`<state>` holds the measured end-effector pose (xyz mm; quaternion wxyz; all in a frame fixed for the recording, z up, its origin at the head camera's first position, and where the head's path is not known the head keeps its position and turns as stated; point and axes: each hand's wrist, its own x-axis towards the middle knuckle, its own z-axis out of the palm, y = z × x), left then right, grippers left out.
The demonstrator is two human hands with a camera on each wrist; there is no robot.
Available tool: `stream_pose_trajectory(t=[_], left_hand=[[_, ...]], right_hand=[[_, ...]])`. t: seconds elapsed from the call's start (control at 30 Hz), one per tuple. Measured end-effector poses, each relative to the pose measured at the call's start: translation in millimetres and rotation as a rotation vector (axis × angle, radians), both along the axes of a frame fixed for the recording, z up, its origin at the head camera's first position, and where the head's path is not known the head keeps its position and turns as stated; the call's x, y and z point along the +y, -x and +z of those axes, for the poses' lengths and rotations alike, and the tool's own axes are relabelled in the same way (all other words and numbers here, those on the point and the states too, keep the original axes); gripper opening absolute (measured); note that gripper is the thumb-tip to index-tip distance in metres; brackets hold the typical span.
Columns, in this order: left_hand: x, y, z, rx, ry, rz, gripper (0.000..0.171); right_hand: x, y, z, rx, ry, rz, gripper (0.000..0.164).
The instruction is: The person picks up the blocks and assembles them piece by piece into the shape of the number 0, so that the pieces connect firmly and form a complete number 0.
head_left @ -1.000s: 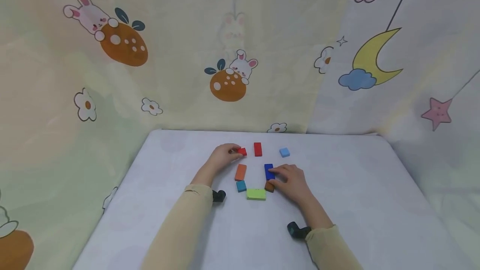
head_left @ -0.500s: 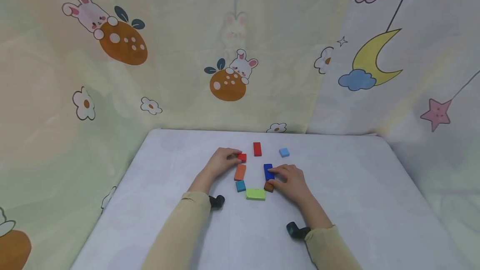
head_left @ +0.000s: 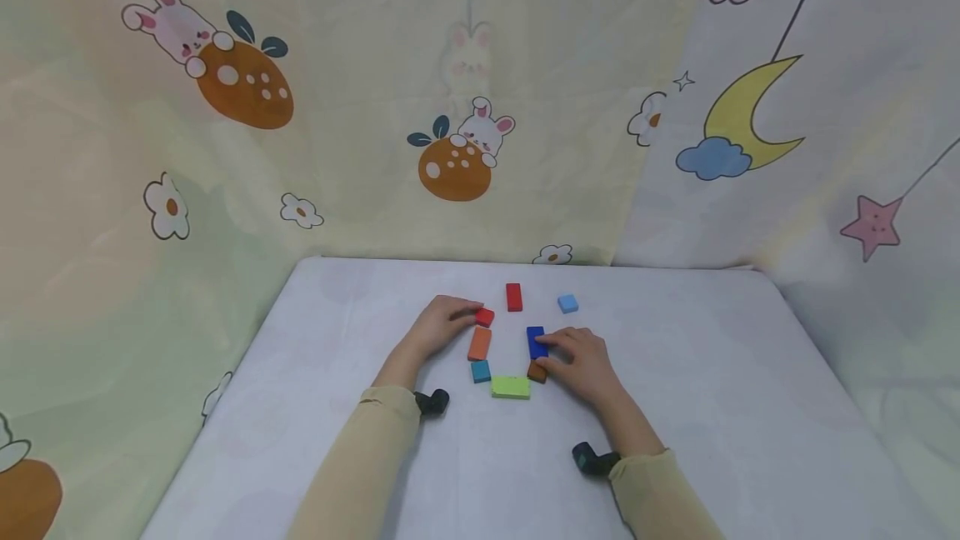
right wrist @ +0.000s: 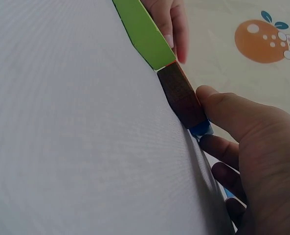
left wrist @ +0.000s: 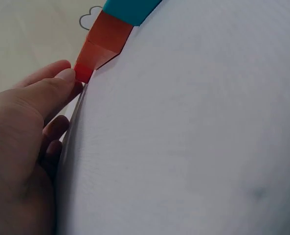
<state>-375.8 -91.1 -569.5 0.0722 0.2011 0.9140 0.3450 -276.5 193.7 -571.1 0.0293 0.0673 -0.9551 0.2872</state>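
Observation:
My left hand (head_left: 438, 327) pinches a small red block (head_left: 485, 317) by its left side, at the far end of an orange block (head_left: 479, 344). In the left wrist view, thumb and finger meet at that red block (left wrist: 83, 73). My right hand (head_left: 581, 362) has its index finger on a dark blue block (head_left: 536, 342) and its thumb by the brown block (head_left: 537, 372) just below. The right wrist view shows the thumb beside the brown block (right wrist: 179, 90), the other fingers curled near the blue end. A teal block (head_left: 481, 371) and a light green block (head_left: 511, 387) lie nearer me.
A longer red block (head_left: 513, 297) lies beyond the hands, and a light blue block (head_left: 567, 303) sits to its right. All rest on a white-covered table (head_left: 675, 373). A printed cloth (head_left: 360, 107) hangs behind its far edge.
My left hand has brought the small red block down and nearer to the orange block's far end, where it has turned slightly. The right hand has stayed in place.

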Motion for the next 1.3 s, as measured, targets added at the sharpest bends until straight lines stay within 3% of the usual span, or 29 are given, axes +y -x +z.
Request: stream_pose_trajectory(t=[0.17,0.43,0.97,1.3], left_hand=[[-0.7,0.2,-1.5,0.008,-0.005,-0.001,0.029],[0.4,0.4,-3.9,0.122,0.07,-0.053,0.034],[0.4,-2.2,-3.7,0.129,0.077,-0.036,0.035],[1.0,-5.5,-3.6,0.084,0.067,0.007,0.034]], right_hand=[[-0.7,-0.5,0.2,0.003,0.003,0.0,0.038],[-0.9,0.0,-0.1,-0.002,0.012,0.005,0.039],[-1.8,0.0,2.5,-0.013,0.005,0.0,0.039],[-0.5,0.1,0.4,-0.024,0.016,0.001,0.039]])
